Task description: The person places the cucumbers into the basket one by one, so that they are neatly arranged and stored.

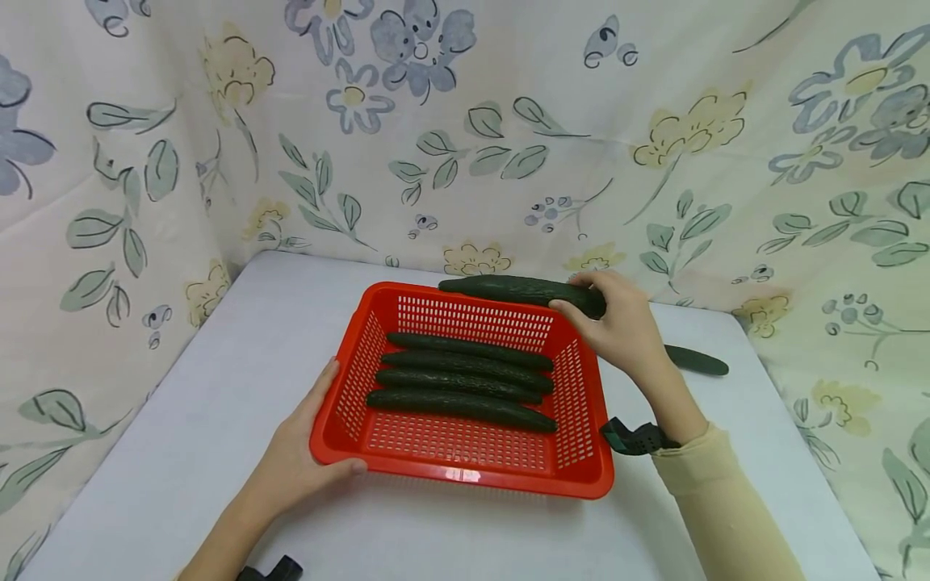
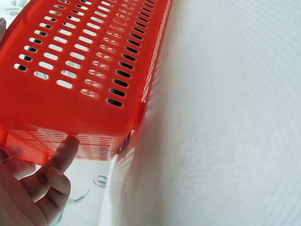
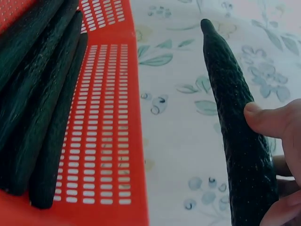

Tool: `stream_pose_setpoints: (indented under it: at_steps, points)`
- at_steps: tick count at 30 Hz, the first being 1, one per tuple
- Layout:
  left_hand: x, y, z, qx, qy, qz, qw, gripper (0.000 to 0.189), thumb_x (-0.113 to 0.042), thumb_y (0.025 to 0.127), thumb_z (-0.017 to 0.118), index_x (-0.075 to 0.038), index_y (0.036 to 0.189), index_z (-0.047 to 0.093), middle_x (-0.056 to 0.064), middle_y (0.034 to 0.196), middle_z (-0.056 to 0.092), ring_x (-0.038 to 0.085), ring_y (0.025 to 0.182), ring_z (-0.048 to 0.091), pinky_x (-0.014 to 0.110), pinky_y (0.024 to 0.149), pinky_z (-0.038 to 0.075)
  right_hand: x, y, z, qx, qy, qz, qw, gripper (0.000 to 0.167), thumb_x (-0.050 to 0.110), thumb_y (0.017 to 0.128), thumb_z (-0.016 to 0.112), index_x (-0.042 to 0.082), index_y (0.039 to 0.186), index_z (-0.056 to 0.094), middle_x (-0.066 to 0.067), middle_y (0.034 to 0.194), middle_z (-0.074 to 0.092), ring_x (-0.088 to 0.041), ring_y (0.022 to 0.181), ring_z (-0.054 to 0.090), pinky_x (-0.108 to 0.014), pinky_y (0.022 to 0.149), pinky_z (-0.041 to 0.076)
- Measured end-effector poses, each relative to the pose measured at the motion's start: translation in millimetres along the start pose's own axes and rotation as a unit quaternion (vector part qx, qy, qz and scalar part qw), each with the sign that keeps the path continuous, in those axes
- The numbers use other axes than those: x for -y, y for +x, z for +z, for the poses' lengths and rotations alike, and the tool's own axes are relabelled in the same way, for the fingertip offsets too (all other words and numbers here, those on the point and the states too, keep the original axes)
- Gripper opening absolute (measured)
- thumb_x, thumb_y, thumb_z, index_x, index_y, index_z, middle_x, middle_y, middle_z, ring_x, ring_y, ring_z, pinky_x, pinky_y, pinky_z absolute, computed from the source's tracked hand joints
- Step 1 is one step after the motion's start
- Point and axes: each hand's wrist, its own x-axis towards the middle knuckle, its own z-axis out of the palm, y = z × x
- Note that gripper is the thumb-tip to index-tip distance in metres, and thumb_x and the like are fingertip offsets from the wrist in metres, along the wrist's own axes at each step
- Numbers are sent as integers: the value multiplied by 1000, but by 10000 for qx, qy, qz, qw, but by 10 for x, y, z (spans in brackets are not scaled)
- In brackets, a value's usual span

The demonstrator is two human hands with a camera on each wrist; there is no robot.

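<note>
A red plastic basket (image 1: 458, 478) with slotted walls stands on the white table, several dark green cucumbers lying side by side in it. At its near left corner is my left hand (image 1: 301, 452), thumb along the front rim and fingers along the left side. In the left wrist view, the fingertips (image 2: 68, 146) touch the basket wall. My right hand (image 1: 617, 323) grips one end of another cucumber (image 1: 508, 288), held level by the basket's far rim. The right wrist view shows this cucumber (image 3: 230, 108) apart from the rim, thumb on one side, fingers partly hidden behind it.
One more cucumber (image 1: 697, 361) lies on the white table (image 1: 218, 363) to the right of the basket, partly hidden by my right wrist. A flowered cloth (image 1: 465, 186) hangs behind the table and along its sides.
</note>
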Motion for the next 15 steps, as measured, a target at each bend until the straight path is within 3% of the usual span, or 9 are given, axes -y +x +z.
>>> stream_pose_setpoints:
  at_steps: [7,15]
  points:
    - [12,2,-2,15,19,4,10000,129,-32,72,97,-31,172,16,14,168,39,32,129,60,24,85,59,143,97,100,72,37,-213,9997,37,25,90,87,0,112,71,-17,111,72,-35,100,67,-53,84,58]
    - [14,2,0,31,-29,2,10000,129,-33,73,97,-30,172,15,13,170,37,34,132,59,24,85,58,304,173,260,177,135,-242,9995,39,28,92,85,1,117,72,-16,115,72,-35,108,66,-54,93,55]
